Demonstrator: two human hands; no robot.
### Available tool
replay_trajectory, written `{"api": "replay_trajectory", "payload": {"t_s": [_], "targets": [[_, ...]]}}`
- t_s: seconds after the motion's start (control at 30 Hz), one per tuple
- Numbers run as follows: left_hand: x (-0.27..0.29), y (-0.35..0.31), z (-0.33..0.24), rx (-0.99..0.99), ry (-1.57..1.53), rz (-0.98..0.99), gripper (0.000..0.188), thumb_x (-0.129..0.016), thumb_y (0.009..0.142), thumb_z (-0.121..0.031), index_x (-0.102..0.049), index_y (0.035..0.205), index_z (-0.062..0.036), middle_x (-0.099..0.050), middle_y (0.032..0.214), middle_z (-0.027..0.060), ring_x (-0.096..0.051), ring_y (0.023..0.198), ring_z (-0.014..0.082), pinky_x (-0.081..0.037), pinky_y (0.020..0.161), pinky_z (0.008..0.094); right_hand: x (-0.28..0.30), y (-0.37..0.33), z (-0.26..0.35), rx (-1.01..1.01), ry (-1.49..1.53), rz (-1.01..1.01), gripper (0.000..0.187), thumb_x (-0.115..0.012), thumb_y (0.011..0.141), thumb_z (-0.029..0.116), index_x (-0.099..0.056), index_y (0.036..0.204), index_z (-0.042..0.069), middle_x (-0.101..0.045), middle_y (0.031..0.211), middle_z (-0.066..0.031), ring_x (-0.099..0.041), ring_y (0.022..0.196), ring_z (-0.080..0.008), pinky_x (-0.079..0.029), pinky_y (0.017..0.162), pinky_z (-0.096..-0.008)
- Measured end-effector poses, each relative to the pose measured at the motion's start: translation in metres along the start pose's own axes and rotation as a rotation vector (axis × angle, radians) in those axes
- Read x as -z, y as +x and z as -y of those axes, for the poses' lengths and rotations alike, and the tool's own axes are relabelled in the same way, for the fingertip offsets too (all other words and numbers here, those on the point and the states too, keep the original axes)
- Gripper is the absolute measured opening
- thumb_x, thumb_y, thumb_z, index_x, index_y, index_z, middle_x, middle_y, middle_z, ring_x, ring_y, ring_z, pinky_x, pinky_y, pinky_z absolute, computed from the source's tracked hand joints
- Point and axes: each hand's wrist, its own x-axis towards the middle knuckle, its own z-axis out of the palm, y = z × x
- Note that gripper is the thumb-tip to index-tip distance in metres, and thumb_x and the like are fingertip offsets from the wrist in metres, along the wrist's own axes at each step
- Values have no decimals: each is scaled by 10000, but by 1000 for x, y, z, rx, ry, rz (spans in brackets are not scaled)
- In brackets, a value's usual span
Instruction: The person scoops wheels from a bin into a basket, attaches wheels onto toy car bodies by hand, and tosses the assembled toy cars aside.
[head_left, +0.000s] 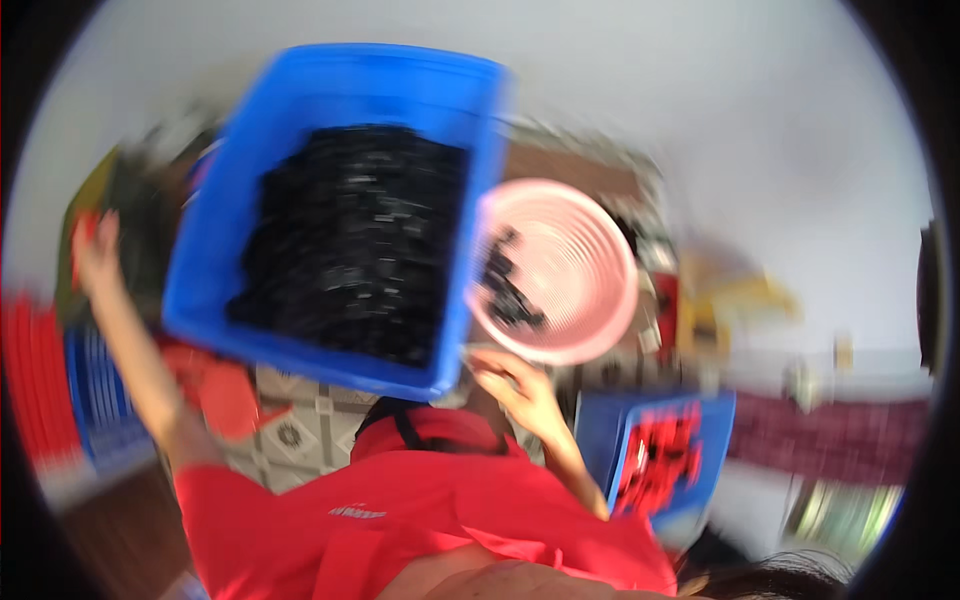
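My left hand (pixel 97 248) is stretched out to the far left, beyond the blue bin. Its fingers look closed around a small red piece (pixel 80 245), too blurred to make out. A large blue bin (pixel 215 190) fills the middle left and holds a heap of small black parts (pixel 350 240). At its right stands a round pink basin (pixel 585 270) with a few black parts (pixel 510 290) along its left side. My right hand (pixel 518 395) is just below the basin's near rim, beside the bin's corner. Its fingers are apart and nothing shows in them.
A smaller blue bin (pixel 715 440) with red parts (pixel 660 455) stands at the lower right. Stacked red crates (pixel 35 375) and blue crates (pixel 98 375) are at the left. A red stool (pixel 228 400) is on the patterned floor. Something yellow (pixel 740 300) stands at the right.
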Motion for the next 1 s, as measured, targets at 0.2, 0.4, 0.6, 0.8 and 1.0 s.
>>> {"api": "replay_trajectory", "payload": {"t_s": [0.2, 0.4, 0.6, 0.8, 1.0], "targets": [[-207, -236, 108, -15, 380, 441, 424, -530, 958, -171, -430, 1316, 31, -552, 1133, 176, -572, 995, 254, -474, 815, 305, 52, -65, -66, 51, 88, -707, 231, -610, 941, 186, -649, 1061, -7, -662, 877, -68, -616, 800, -108, -498, 714, -268], [-344, -516, 188, 373, 206, 1381, 370, -594, 862, -281, -454, 1034, 15, -505, 582, 69, -451, 431, 135, -329, 406, 239, 208, -216, -189, -7, 48, -1669, 196, -592, 942, 196, -632, 869, 18, -613, 719, -14, -547, 665, -79, -428, 600, -249], [-386, -724, 281, 993, 438, 1504, 347, -605, 829, -157, -475, 1094, 25, -572, 661, 107, -549, 530, 178, -472, 505, 269, 346, -352, -388, -1193, -341, -1395, 916, -769, 731, 399, -267, 1472, 204, -267, 1483, -235, -364, 1279, -436, -344, 1032, -520], [-368, -830, 331, 1373, 615, 1670, 410, -625, 860, -48, -475, 1240, -22, -627, 821, 109, -628, 789, 189, -502, 774, 313, 361, -401, -459, -1609, -550, -964, 906, -796, 641, 409, -358, 1411, 219, -293, 1476, -215, -337, 1314, -441, -322, 1012, -596], [-367, -865, 357, 1403, 715, 1774, 429, -608, 879, 6, -476, 1281, -64, -626, 937, 70, -611, 911, 159, -474, 828, 284, 346, -459, -403, -893, -122, -1674, 564, -769, 645, 201, -590, 1169, 94, -566, 1083, -111, -602, 937, -259, -503, 804, -376]]}}
